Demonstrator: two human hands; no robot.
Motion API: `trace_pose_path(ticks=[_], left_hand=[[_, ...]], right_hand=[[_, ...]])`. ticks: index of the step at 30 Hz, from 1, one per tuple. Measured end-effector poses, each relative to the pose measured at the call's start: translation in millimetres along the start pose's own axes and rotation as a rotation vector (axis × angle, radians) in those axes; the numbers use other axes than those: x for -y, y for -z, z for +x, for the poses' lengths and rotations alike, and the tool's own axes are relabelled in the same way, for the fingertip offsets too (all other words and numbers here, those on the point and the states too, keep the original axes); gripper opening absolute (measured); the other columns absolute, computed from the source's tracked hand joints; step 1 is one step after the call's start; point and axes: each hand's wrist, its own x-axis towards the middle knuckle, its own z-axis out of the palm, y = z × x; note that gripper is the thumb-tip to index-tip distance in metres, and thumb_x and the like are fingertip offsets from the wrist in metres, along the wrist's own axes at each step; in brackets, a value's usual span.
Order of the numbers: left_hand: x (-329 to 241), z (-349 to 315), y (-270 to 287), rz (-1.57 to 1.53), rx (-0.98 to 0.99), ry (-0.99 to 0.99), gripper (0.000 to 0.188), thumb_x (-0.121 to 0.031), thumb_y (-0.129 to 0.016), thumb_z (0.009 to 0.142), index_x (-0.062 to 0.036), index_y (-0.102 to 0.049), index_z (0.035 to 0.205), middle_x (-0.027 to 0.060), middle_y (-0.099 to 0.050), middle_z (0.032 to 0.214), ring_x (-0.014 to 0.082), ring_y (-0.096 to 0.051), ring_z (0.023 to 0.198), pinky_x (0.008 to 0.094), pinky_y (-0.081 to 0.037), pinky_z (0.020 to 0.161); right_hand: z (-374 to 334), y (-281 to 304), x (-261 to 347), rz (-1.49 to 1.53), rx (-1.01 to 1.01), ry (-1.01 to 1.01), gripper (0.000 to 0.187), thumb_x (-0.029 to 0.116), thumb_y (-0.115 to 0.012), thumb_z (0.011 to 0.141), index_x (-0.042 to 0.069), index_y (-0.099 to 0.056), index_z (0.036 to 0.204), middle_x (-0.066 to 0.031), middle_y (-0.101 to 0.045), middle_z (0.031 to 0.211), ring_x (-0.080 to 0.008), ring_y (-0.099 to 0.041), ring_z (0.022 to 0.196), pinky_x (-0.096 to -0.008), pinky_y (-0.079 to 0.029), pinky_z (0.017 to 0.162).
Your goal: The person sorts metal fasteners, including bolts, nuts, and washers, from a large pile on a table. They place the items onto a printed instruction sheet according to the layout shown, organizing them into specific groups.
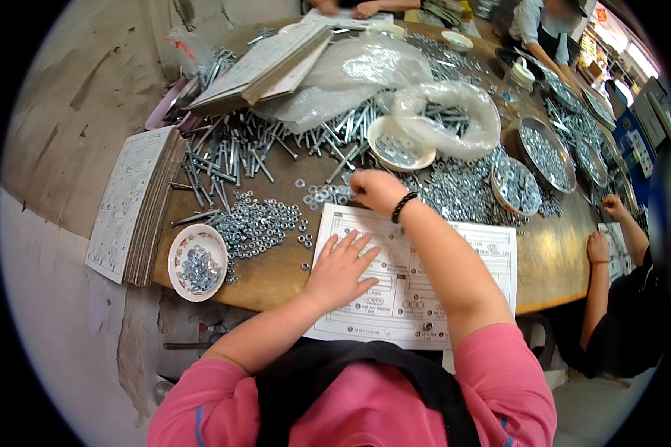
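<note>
My left hand (pixel 341 272) lies palm down with its fingers spread on a printed card (pixel 484 298), which pictures hardware parts. Reaching across the card, my right hand (pixel 381 191) is at the edge of a small group of flat washers (pixel 326 195). Its fingers are curled together and pointing left, and whatever they pinch is hidden. Left of the card lies a heap of hex nuts (pixel 257 227). A few small parts, among them rings, rest on the card near my right forearm.
A patterned bowl of small parts (pixel 198 262) stands near left, beside stacked printed cards (pixel 130 201). Long bolts (pixel 235 153), a bowl of washers (pixel 400 145), clear plastic bags (pixel 365 71) and metal trays (pixel 548 153) crowd the table. Other people's hands (pixel 599 246) work at right and far side.
</note>
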Motion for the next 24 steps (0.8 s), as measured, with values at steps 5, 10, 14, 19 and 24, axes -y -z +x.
trace_pose_path(ticks=[5, 10, 14, 19, 24], left_hand=[[0, 3, 0, -0.019, 0.041, 0.020, 0.055, -0.037, -0.060, 0.079, -0.0136, -0.047, 0.127, 0.0096, -0.038, 0.138, 0.0293, -0.029, 0.131, 0.0465, -0.018, 0.108], [-2, 2, -1, -0.034, 0.035, 0.038, 0.055, -0.034, -0.062, 0.078, -0.0128, -0.048, 0.126, 0.0103, -0.037, 0.138, 0.0293, -0.028, 0.131, 0.0463, -0.017, 0.108], [-2, 2, -2, -0.040, 0.016, 0.028, 0.057, -0.032, -0.064, 0.075, -0.0121, -0.049, 0.126, 0.0107, -0.038, 0.138, 0.0303, -0.029, 0.130, 0.0467, -0.018, 0.108], [-3, 2, -2, -0.032, -0.004, 0.010, 0.057, -0.030, -0.065, 0.075, -0.0117, -0.048, 0.126, 0.0117, -0.039, 0.137, 0.0303, -0.030, 0.130, 0.0466, -0.018, 0.108], [-2, 3, -1, -0.017, 0.004, 0.008, 0.057, -0.030, -0.065, 0.075, -0.0109, -0.048, 0.126, 0.0118, -0.038, 0.137, 0.0306, -0.030, 0.130, 0.0467, -0.019, 0.107]], right_hand=[[-92, 52, 4, 0.310, -0.112, -0.170, 0.018, 0.011, -0.063, 0.075, 0.006, -0.066, 0.093, -0.0105, -0.064, 0.083, -0.0253, -0.061, 0.075, -0.0329, -0.048, 0.070], [-204, 62, 5, 0.213, -0.051, -0.319, 0.012, 0.008, -0.063, 0.077, 0.005, -0.067, 0.089, -0.0088, -0.064, 0.083, -0.0222, -0.061, 0.077, -0.0309, -0.048, 0.069], [-257, 64, 39, 0.302, 0.078, -0.498, 0.014, 0.011, -0.061, 0.077, 0.006, -0.063, 0.089, -0.0100, -0.063, 0.080, -0.0260, -0.060, 0.074, -0.0343, -0.048, 0.066], [-286, 49, 60, 0.136, 0.145, -0.530, 0.014, 0.012, -0.061, 0.076, 0.008, -0.061, 0.089, -0.0098, -0.061, 0.077, -0.0289, -0.059, 0.076, -0.0352, -0.048, 0.067], [-288, 40, 57, 0.065, 0.053, -0.479, 0.016, 0.012, -0.062, 0.075, 0.011, -0.062, 0.090, -0.0082, -0.057, 0.083, -0.0279, -0.058, 0.081, -0.0362, -0.048, 0.070]])
